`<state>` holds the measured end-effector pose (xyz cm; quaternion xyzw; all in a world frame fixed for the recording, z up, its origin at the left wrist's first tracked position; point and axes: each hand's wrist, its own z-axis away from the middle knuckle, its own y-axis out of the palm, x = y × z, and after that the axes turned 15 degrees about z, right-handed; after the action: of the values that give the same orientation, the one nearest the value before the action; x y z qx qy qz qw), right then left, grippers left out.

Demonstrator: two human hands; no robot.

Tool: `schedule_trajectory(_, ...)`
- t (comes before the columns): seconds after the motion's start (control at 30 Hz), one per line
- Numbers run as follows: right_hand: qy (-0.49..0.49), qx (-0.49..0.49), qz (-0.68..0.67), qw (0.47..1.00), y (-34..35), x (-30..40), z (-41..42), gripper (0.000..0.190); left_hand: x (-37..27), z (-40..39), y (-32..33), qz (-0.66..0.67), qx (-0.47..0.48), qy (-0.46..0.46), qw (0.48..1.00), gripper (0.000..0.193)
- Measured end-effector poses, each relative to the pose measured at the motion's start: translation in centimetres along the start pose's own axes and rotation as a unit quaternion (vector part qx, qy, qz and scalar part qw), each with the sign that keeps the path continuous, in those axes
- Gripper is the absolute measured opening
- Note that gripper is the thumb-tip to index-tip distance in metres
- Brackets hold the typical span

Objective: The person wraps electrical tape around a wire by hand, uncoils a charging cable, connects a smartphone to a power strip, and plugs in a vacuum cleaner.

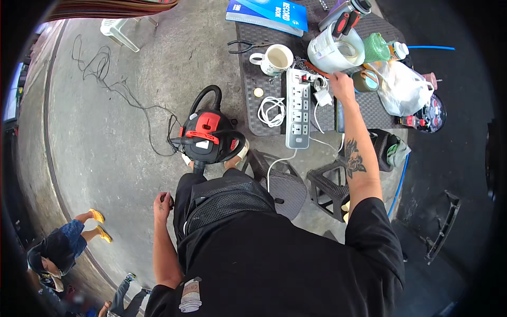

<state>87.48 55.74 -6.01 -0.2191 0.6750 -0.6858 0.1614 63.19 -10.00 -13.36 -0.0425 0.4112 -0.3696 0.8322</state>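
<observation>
My right hand [342, 88] reaches over the dark woven-pattern plastic table [257, 115]. Its fingertips close on the end of an orange-handled tool [317, 70], which lies against a metal chain [300, 63]. Just beyond stands a translucent white bucket [323, 49] holding red-and-black handled tools [345, 24]. A white power strip [298, 111] with plugs in it sits left of this hand. My left hand [162, 205] hangs beside my thigh with curled fingers; whether it holds anything is hidden. A black-and-red canister vacuum cleaner [208, 123] stands on the floor at my feet.
On the table are a mug [277, 60], pliers [247, 46], a blue record book [269, 16], a coiled white cable [271, 111] and a plastic bag [406, 87]. Dark stools [283, 190] stand near my legs. A black cord [130, 95] trails over the floor. Another person [59, 245] is at lower left.
</observation>
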Motion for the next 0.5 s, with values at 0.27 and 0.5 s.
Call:
schedule_trajectory(0.27, 0.006, 0.073, -0.005, 0.997, 3.0, -0.7, 4.9, 0.057, -2.6, -0.7, 1.2, -0.002, 0.007, 0.028, 1.000, 0.025)
schedule_trajectory(0.5, 0.207, 0.040, -0.562, 0.800, -2.9, -2.0, 9.1, 0.053, -13.4, -2.3, 6.4, 0.074, 0.143, 0.170, 0.972, 0.016)
